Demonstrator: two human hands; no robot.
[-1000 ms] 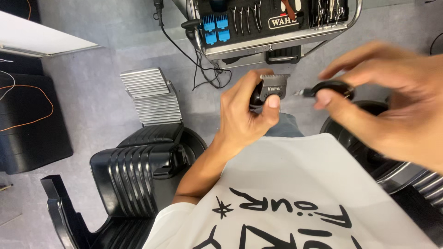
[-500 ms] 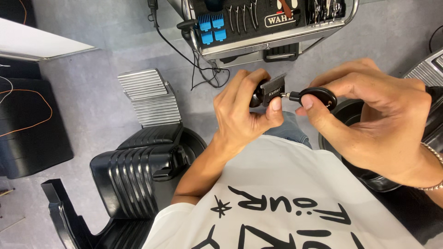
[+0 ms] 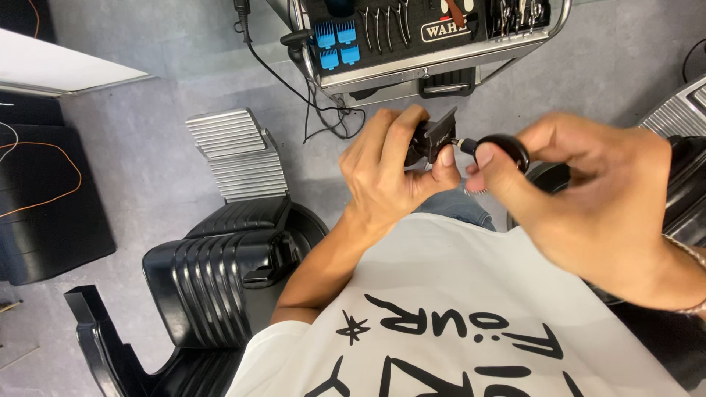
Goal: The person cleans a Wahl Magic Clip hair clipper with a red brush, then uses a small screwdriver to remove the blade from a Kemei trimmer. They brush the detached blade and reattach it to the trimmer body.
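**Both hands on clipper, chest height**

L hand (image 3: 386,176) wraps a small black clipper (image 3: 430,140); fingers curled over top, thumb pressed on near side. Firm closed grip. Clipper sits mid-frame, above knee in jeans (image 3: 456,207), in front of white tee (image 3: 456,323) w/ black lettering.

R hand (image 3: 588,198) pinches a black round knob (image 3: 506,147) btw thumb & forefinger; other fingers loosely curled. A short metal stem joins knob to clipper's right end. Bracelet (image 3: 687,254) at R wrist.

Around: black barber chair (image 3: 213,279) lower left, ribbed footrest (image 3: 237,154) on grey floor. Tool cart (image 3: 426,40) at top, w/ blue comb guards (image 3: 338,43), scissors, black cable (image 3: 294,88) trailing down.
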